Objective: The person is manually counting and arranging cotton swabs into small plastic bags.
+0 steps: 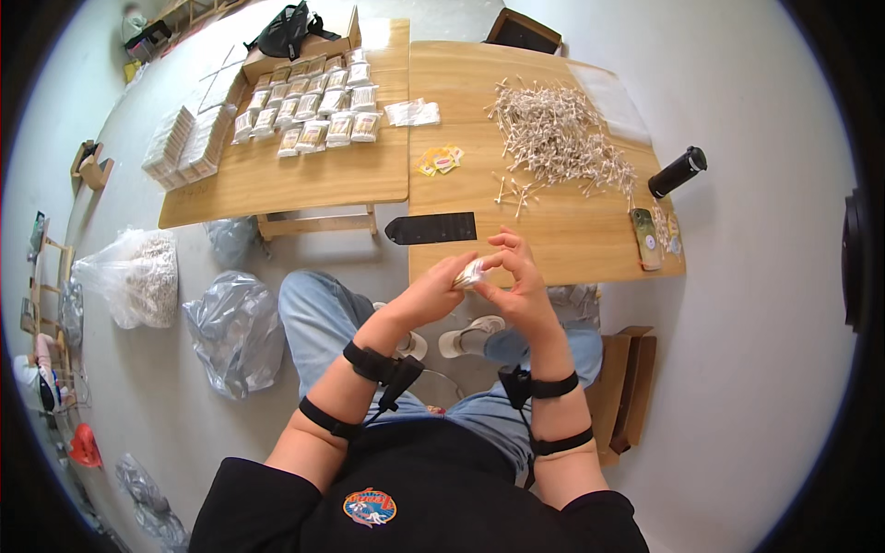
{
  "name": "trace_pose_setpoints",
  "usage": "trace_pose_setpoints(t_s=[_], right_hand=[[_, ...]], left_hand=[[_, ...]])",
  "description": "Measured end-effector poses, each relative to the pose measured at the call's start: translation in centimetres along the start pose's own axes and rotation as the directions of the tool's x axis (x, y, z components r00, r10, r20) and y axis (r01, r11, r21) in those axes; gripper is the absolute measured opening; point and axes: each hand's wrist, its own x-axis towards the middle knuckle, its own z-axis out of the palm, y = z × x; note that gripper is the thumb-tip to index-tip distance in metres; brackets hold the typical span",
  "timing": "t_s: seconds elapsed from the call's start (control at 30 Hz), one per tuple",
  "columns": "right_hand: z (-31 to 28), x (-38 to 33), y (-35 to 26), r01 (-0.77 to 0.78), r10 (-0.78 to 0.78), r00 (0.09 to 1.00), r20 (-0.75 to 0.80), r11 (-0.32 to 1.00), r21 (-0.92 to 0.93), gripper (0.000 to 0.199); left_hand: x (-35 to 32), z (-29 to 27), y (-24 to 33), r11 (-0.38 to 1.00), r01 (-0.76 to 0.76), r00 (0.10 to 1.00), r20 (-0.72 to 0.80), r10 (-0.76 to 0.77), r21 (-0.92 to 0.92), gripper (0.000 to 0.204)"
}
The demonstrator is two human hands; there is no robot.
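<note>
In front of my lap, close to the table's front edge, a small bundle of cotton swabs [471, 275] is held up between my hands. My left hand [431, 293] is closed around its stick side. At the white cotton ends, the thumb and index finger of my right hand [522, 284] pinch the bundle, the other fingers raised. Beyond them on the table lie a flat black strip [430, 229], a few yellow paper labels [441, 160] and a big loose heap of cotton swabs [558, 134]. Flat clear plastic bags [413, 113] rest near the table joint.
Filled swab packs [313, 106] stand in rows on the left table, stacked white packs [189, 147] at its left edge. A black bottle [678, 172] and a phone [646, 240] sit at right. Plastic sacks [235, 332] and a cardboard box [627, 392] are on the floor.
</note>
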Motion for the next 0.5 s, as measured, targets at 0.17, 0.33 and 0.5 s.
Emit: trace_pose_setpoints(t_s=[0.17,0.33,0.5], right_hand=[[-1.5,1.3,-0.7,-0.079,0.024,0.957,0.289,0.980,0.182,0.012],[-1.3,1.9,-0.5,-0.285,0.192,0.934,0.301,0.908,0.306,0.013],[-1.3,2.3,1.0,-0.243,0.221,0.951,0.216,0.967,0.082,0.016]], left_hand=[[-0.2,-2.3,0.8,0.780,0.457,0.775,0.621,-0.114,-0.427,0.044],[-0.1,-2.0,1.5,0.594,0.495,0.807,0.589,-0.043,-0.634,0.035],[0.1,-0.9,0.8,0.542,0.479,0.873,0.440,-0.211,-0.690,0.029]])
